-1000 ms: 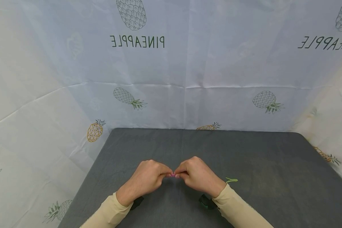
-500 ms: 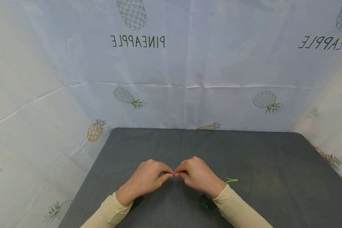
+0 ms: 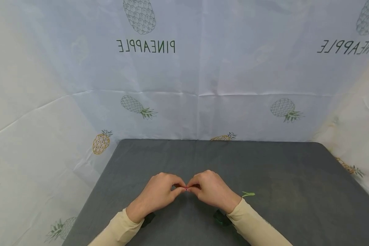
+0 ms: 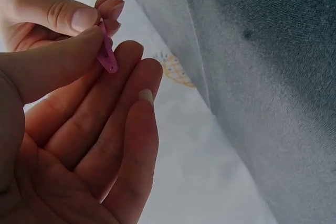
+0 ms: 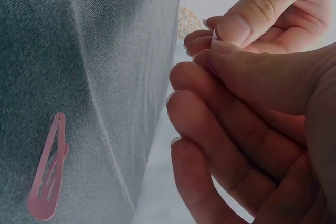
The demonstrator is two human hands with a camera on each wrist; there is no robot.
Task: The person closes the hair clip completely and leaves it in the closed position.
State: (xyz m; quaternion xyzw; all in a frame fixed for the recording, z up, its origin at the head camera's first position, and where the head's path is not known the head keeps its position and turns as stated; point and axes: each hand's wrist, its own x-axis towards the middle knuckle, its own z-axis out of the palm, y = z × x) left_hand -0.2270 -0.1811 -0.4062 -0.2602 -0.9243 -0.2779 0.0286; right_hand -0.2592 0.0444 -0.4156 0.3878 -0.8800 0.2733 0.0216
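Observation:
Over the table, both hands meet fingertip to fingertip on a small pink snap hair clip (image 4: 109, 62). My left hand (image 3: 160, 192) pinches it between thumb and forefinger, its other fingers loosely bent below. From the opposite side, my right hand (image 3: 214, 191) pinches the clip with thumb and forefinger. Most of the clip is covered by fingers, and only a speck shows in the head view. A second pink snap clip (image 5: 46, 182), its frame and tongue spread apart, shows against the table in the right wrist view. A yellow-green clip-like piece (image 3: 248, 194) lies beside my right wrist.
A dark grey cloth-covered table (image 3: 283, 171) with rounded far corners spreads out beneath the hands. White curtains (image 3: 178, 71) printed with pineapples hang behind it and at both sides. Dark wrist-worn devices (image 3: 222, 218) sit under the sleeves.
Less of the pink clip shows between the fingertips than a second ago. A wider gap shows between the thumb and forefinger of each hand. The head view has shifted slightly.

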